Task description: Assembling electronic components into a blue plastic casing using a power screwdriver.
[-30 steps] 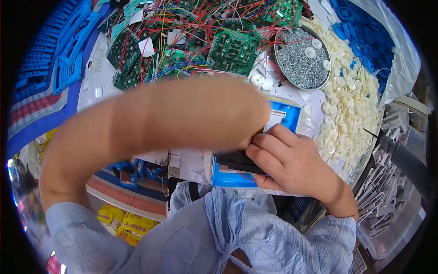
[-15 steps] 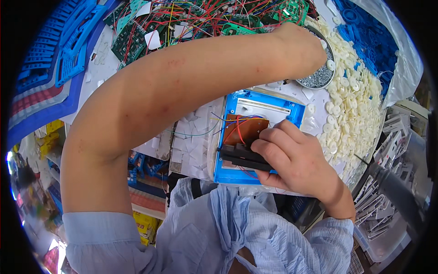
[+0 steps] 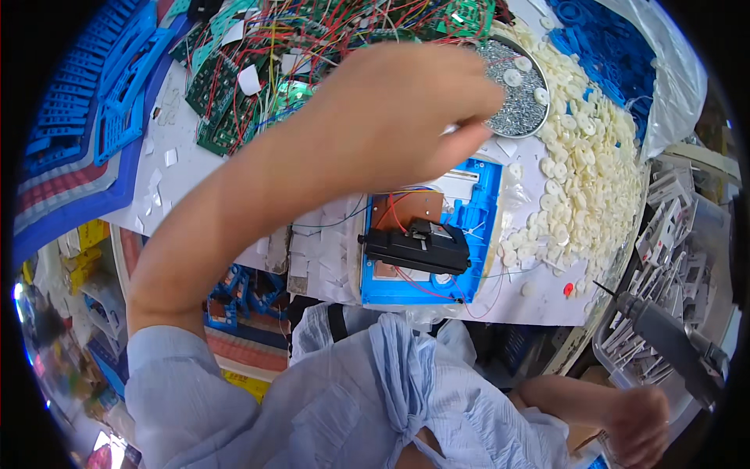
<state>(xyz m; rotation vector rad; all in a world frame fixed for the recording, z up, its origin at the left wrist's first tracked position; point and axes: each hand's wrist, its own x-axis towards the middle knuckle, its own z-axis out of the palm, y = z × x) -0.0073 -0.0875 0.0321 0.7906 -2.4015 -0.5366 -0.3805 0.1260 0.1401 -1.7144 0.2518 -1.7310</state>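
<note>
My left hand (image 3: 437,102) hovers beside the round dish (image 3: 544,117) of small silver screws (image 3: 512,105). Its fingers are curled with the thumb close to them; anything between them is too small to make out. Below it on the table lies a blue plastic housing (image 3: 488,234). Inside are a brown circuit board (image 3: 418,209) with red, blue and yellow wires and a black plastic module (image 3: 418,252) lying across it. Down at the lower right, my right hand (image 3: 637,426) is blurred by motion, below a grey electric screwdriver (image 3: 664,332), and its fingers are unclear.
Cream plastic discs (image 3: 586,180) spread along the table's right side. Green circuit boards (image 3: 219,102) with tangled wires heap up at the back. Blue plastic parts (image 3: 601,47) fill a bag at the back right; blue frames (image 3: 125,94) stack at the left. White paper pieces (image 3: 324,250) lie beside the housing.
My right hand has let go of the black module and moved down to the right. My left hand has drawn back leftward from the screw dish. The module now lies in the housing.
</note>
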